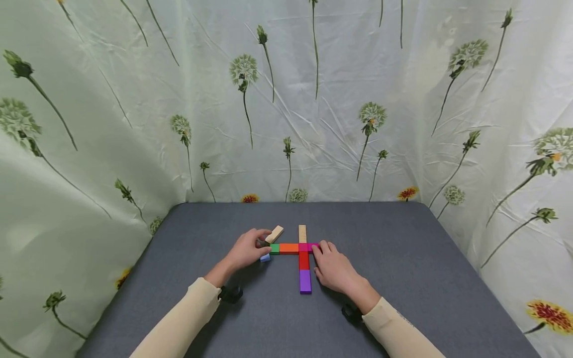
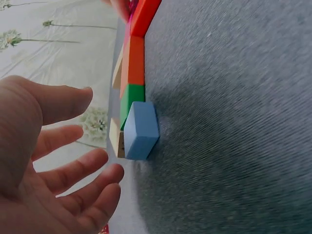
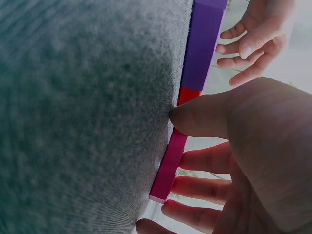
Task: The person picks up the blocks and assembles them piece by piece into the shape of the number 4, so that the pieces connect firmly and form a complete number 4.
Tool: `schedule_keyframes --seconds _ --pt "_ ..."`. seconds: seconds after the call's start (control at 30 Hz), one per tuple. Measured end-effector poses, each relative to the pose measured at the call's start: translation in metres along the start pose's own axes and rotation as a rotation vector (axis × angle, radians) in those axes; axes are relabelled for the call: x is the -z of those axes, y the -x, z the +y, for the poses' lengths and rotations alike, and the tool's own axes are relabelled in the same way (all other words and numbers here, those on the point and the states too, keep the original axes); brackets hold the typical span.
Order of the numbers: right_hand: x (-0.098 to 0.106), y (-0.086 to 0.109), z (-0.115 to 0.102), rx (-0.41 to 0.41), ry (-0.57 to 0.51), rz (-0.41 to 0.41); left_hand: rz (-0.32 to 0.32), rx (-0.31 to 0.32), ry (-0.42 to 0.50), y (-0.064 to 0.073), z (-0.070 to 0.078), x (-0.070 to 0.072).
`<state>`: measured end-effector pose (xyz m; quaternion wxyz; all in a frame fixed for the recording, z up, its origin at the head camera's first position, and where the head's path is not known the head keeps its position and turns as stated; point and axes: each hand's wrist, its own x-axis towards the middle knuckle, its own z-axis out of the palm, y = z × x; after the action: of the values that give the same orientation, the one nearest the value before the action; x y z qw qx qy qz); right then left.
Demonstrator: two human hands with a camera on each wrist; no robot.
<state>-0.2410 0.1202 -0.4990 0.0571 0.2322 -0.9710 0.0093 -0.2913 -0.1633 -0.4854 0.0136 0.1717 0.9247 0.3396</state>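
Coloured wooden blocks lie in a cross in the head view. A green block (image 1: 275, 249) and an orange block (image 1: 289, 248) form the left arm. Below the centre run a red block (image 1: 304, 260) and a purple block (image 1: 305, 282); a plain wood block (image 1: 302, 233) points away at the top. My left hand (image 1: 245, 248) hovers by the green end, fingers loosely spread and holding nothing. Close to it are a blue block (image 2: 144, 131) and a slanted plain block (image 1: 274, 234). With its fingertips, my right hand (image 1: 333, 268) touches the magenta block (image 3: 168, 168) at the right.
A dark grey table top (image 1: 376, 223) lies under everything. Behind it and along both sides hangs a pale curtain (image 1: 286, 99) printed with dandelions. Each wrist wears a small black camera, the left one (image 1: 230, 294) near the sleeve cuff.
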Motion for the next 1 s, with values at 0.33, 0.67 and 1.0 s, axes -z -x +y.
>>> schedule_keyframes --seconds 0.33,0.67,1.0 --pt "-0.001 -0.001 0.0 -0.007 0.001 -0.001 0.05 0.058 -0.014 0.012 -0.002 -0.005" --pt "-0.002 -0.003 0.0 -0.009 -0.001 -0.009 0.065 0.091 -0.046 0.016 -0.005 -0.008" --pt "0.0 -0.002 -0.002 -0.009 0.0 -0.01 0.051 0.064 -0.104 0.015 -0.011 -0.01"
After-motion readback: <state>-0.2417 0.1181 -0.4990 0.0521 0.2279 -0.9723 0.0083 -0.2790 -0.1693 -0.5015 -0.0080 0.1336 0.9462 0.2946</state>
